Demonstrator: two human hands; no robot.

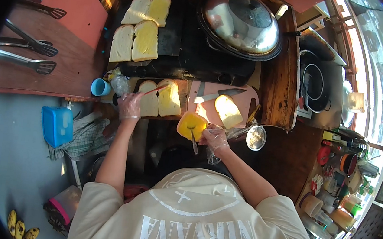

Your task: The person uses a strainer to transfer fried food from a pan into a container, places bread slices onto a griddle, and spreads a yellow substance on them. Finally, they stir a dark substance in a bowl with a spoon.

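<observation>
My left hand, in a clear plastic glove, is closed around a thin red stick-like tool. The tool reaches over a plain bread slice toward a bread slice with yellow spread. My gloved right hand grips the side of a tub of yellow spread. A metal utensil stands in the tub, its handle toward me. Beyond the tub, another bread slice lies on a pink cutting board, near a knife with a dark blade.
Several bread slices lie on a dark griddle at the back left. A large lidded pan stands beside them. A blue cup is left of my left hand. A round open container sits right of my right hand. Tongs hang left.
</observation>
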